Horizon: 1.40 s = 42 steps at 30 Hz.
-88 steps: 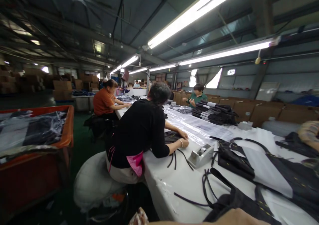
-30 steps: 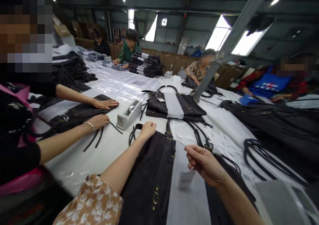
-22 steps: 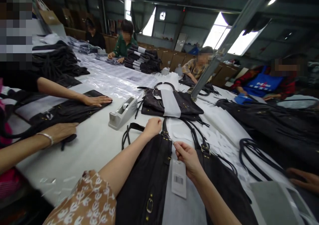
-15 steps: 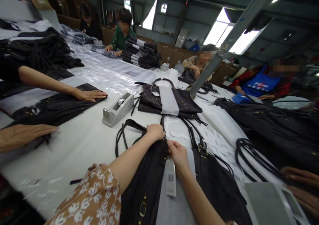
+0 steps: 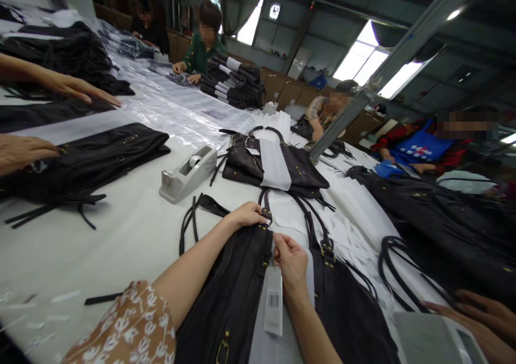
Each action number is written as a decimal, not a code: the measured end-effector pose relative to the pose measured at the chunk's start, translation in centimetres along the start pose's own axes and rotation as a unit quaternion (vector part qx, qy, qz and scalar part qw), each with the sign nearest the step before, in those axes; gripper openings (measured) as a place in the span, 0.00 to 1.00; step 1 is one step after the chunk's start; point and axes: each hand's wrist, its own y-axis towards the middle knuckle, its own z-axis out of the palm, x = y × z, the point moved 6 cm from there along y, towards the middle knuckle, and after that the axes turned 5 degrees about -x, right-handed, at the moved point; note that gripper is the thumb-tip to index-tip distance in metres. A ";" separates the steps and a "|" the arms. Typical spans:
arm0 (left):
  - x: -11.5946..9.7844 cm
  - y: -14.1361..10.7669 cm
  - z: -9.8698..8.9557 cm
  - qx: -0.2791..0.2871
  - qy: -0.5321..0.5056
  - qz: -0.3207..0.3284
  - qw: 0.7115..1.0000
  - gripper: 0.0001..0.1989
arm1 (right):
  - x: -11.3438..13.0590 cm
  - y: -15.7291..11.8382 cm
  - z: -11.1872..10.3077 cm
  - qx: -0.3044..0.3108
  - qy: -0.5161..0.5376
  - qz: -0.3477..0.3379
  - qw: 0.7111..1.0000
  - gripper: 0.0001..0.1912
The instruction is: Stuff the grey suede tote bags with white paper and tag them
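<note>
A black bag [image 5: 226, 288] lies folded in front of me, with a strip of white paper [image 5: 262, 348] along its middle and a dark half [image 5: 346, 299] to the right. My left hand [image 5: 249, 215] is closed at the base of the bag's handle, pinching a small pale piece there. Just below and to the right, my right hand [image 5: 288, 251] is closed in a pinch near the top of a white barcode tag [image 5: 273, 302], which hangs over the paper. What exactly its fingertips grip is too small to make out.
A grey tape dispenser [image 5: 187, 173] and a paper-banded black bag [image 5: 242, 162] lie beyond my hands. Another person's hands rest by a bag [image 5: 100, 159] at left. A metal post [image 5: 355, 106], a second dispenser [image 5: 435, 332] and a person's hands are at right.
My hands have parted slightly, and the tag has shifted a little down and left. At the left, the other person's hands have moved back and left over the bag.
</note>
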 end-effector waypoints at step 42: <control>0.6 -1.4 -2.8 0.040 -0.365 0.070 0.928 0.13 | 5.3 5.4 7.0 0.140 -0.354 -0.247 0.891 0.15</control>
